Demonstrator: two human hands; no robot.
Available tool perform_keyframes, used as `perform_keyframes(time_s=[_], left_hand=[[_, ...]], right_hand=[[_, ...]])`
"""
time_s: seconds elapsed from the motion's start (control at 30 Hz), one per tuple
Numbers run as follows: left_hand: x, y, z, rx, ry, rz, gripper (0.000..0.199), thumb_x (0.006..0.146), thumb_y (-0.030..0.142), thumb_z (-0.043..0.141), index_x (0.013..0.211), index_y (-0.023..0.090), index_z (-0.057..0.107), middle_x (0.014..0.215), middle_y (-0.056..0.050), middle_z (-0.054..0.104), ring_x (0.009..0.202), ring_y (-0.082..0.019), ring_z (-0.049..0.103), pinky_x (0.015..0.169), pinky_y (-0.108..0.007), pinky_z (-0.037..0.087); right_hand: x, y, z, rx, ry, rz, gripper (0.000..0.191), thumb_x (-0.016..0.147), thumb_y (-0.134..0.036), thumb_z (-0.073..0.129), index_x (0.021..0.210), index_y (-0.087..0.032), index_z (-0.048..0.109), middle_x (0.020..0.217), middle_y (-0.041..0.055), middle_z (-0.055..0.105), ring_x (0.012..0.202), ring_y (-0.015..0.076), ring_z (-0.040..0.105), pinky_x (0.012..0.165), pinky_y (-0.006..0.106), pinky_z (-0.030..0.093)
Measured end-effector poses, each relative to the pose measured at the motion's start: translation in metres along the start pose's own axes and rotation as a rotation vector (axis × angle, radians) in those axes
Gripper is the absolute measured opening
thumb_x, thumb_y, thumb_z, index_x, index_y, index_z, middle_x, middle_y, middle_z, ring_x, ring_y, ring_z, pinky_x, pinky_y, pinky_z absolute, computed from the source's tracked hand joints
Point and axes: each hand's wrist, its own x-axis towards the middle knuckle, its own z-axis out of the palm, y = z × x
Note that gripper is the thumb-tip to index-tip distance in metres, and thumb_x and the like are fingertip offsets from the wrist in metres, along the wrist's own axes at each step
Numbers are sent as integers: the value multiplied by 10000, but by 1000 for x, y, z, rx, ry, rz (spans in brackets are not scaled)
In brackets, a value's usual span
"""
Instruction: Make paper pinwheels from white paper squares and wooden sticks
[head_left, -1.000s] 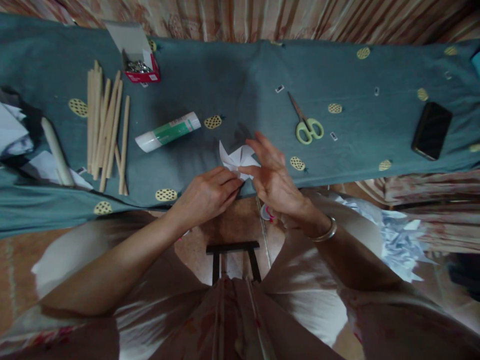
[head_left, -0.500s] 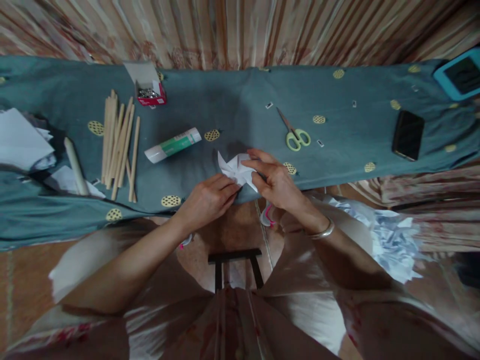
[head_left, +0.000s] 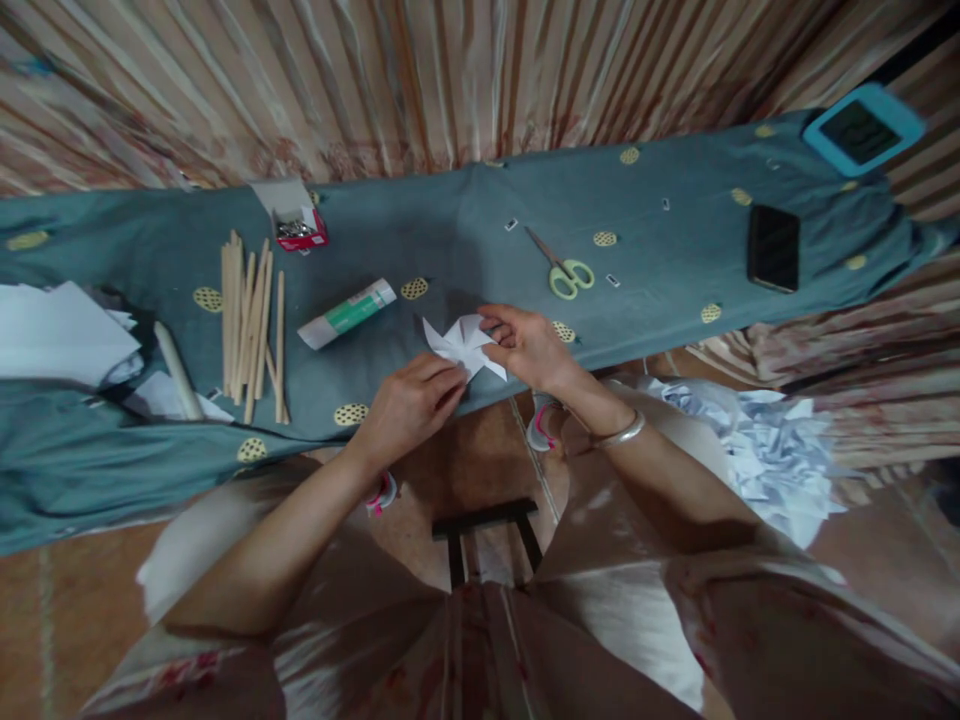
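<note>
My right grip (head_left: 531, 348), spread over the white paper pinwheel (head_left: 465, 347) a second ago, has curled to pinch its right side, while my left (head_left: 409, 405) pinches its lower left, seemingly steadying it with centre exposed at the worktop's (head_left: 390, 220) near edge.

No words or numbers can be read. Tiny tags (head_left: 511, 224) near the scissors (head_left: 559, 263) have marks too small to tell. Left of the scissors, the white tube (head_left: 349, 314) and red box (head_left: 304, 241) look blurry. Right of the scissors, the screen (head_left: 860, 130) on the blue gadget (head_left: 910, 125) is too dark.
</note>
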Motion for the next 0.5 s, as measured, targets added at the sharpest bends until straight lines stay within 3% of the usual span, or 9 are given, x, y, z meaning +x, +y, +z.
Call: perform_keyframes(time_s=[0.3,0.5], left_hand=[[3,-25,-21,-190,236,-363,185,911,328,632,990,195,734,962,-48,765,849,-171,705,815,-306,581],[7,-39,-6,-506,429,-558,553,760,438,775,1238,193,641,1226,-112,707,1037,-221,684,897,-377,572]], right_hand=[[17,3,-3,447,29,98,531,614,-187,737,1142,-155,688,1007,68,746,739,153,676,779,346,601],[26,-3,-3,579,50,59,494,604,-219,788,1084,-177,679,1041,77,752,858,194,712,880,397,600]])
